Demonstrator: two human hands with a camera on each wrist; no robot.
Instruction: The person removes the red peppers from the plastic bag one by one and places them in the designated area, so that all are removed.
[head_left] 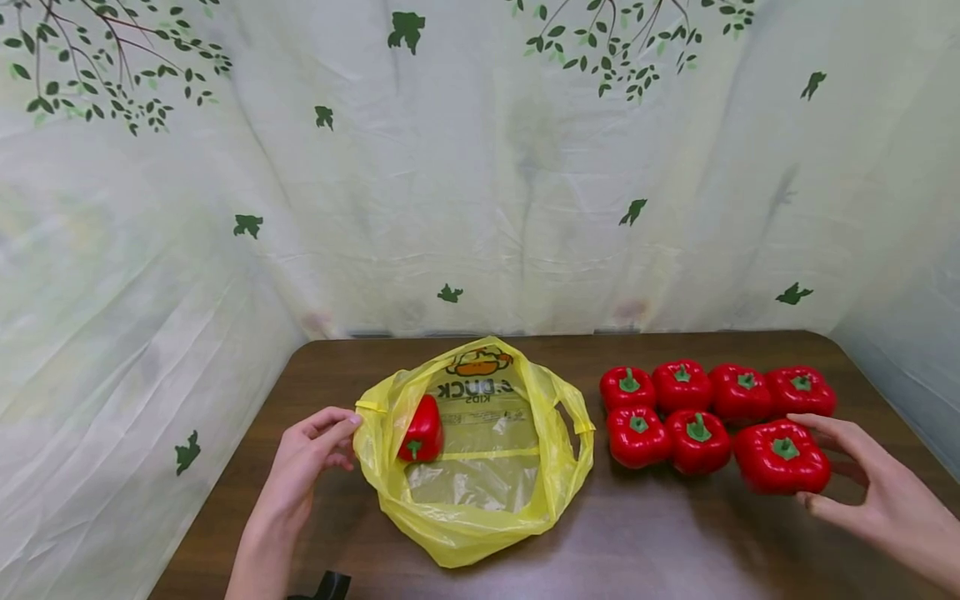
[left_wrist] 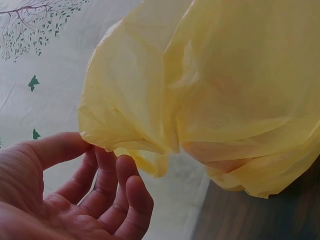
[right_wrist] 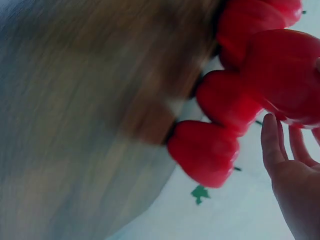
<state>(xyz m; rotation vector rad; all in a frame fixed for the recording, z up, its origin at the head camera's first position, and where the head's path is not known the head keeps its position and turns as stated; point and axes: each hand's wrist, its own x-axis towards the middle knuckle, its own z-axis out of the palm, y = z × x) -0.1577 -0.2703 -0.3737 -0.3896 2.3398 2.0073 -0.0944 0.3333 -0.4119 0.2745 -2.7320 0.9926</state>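
A yellow plastic bag (head_left: 420, 521) stands with its mouth spread wide, printed lettering and a duck's bill showing on its inner wall. My left hand (head_left: 303, 462) pinches the bag's left rim between thumb and fingertips; the left wrist view shows the thumb at the edge of the film (left_wrist: 125, 95). Inside the bag, against its left wall, lies one red bell pepper (head_left: 424, 427). Over at the right, my right hand (head_left: 873, 479) grips another red bell pepper (head_left: 765, 471) from its right side, green stem facing up. In the right wrist view this pepper (right_wrist: 285, 70) overlaps others behind it.
Several red bell peppers (head_left: 699, 442) stand in two rows on the brown table (head_left: 600, 550), right of the bag. A small black object (head_left: 332, 586) shows at the front edge of the view. Pale leaf-printed curtains (head_left: 487, 208) surround the table.
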